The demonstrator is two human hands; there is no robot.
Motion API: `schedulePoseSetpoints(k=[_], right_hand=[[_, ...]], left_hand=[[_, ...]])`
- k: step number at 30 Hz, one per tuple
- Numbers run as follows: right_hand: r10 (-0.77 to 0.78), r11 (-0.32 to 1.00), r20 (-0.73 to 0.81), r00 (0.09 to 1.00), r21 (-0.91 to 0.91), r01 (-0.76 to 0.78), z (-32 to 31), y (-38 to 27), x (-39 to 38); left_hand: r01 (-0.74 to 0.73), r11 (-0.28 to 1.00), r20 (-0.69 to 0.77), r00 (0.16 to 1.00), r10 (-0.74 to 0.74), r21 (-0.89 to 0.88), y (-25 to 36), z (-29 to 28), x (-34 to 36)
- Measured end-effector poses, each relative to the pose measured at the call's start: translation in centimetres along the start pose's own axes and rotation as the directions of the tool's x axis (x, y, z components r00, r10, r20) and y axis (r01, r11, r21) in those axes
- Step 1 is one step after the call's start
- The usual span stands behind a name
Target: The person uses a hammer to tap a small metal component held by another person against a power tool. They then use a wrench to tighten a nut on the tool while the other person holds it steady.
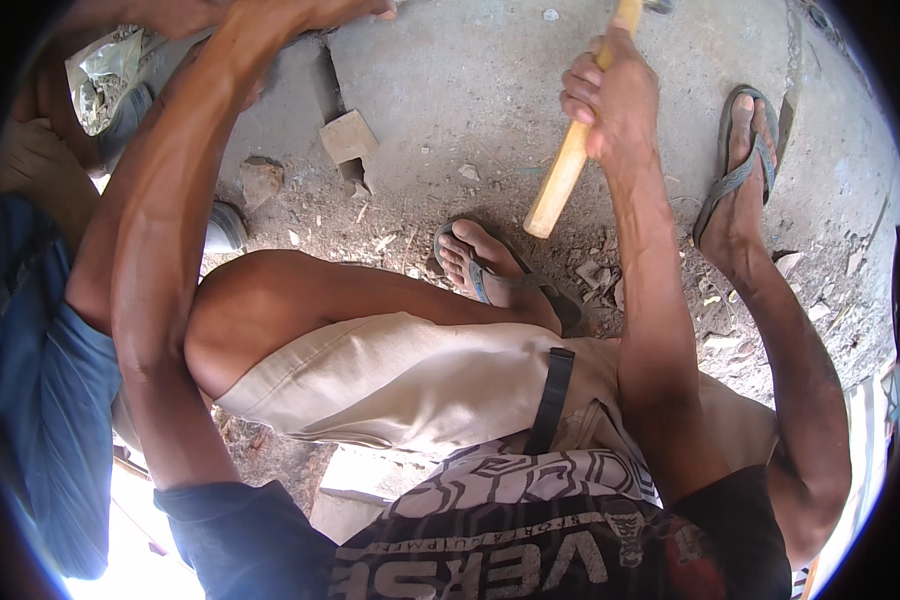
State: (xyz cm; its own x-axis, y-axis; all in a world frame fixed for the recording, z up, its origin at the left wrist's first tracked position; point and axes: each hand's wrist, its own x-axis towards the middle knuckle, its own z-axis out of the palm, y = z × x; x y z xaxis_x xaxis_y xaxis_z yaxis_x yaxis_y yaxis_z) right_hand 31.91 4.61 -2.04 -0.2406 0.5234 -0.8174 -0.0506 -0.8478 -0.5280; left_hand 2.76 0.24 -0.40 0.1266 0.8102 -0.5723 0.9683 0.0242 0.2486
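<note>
My right hand [615, 100] grips the pale wooden handle [560, 185] of a hammer, whose metal head [656, 6] is cut off at the upper edge. My left arm stretches up across the left of the head view to my left hand [325, 12], mostly beyond the upper edge, so what it holds is hidden. Below the hands is a rough concrete slab [450, 90] with a narrow slot and a square broken piece [347, 137] beside it. My bent leg in beige shorts [410, 370] lies across the lower middle.
A co-worker in blue cloth [45, 370] sits close on the left, arm partly behind mine. Sandalled feet [485, 265] rest on rubble-strewn ground, another [740, 160] on the slab at right. Loose stones [262, 182] and a pale block [370, 470] lie around.
</note>
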Motion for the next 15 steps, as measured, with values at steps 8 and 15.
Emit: schedulePoseSetpoints(k=[8,15], right_hand=[[0.135,0.980,0.152,0.979,-0.166,-0.109,3.4,2.5,-2.0],[-0.085,0.994,-0.044,0.995,0.071,0.088,2.1,0.3,-1.0]], left_hand=[[-0.021,1.000,-0.007,1.000,0.021,-0.005,1.1,-0.9,-0.3],[-0.057,0.998,-0.033,0.998,0.057,-0.008,0.1,-0.5,-1.0]])
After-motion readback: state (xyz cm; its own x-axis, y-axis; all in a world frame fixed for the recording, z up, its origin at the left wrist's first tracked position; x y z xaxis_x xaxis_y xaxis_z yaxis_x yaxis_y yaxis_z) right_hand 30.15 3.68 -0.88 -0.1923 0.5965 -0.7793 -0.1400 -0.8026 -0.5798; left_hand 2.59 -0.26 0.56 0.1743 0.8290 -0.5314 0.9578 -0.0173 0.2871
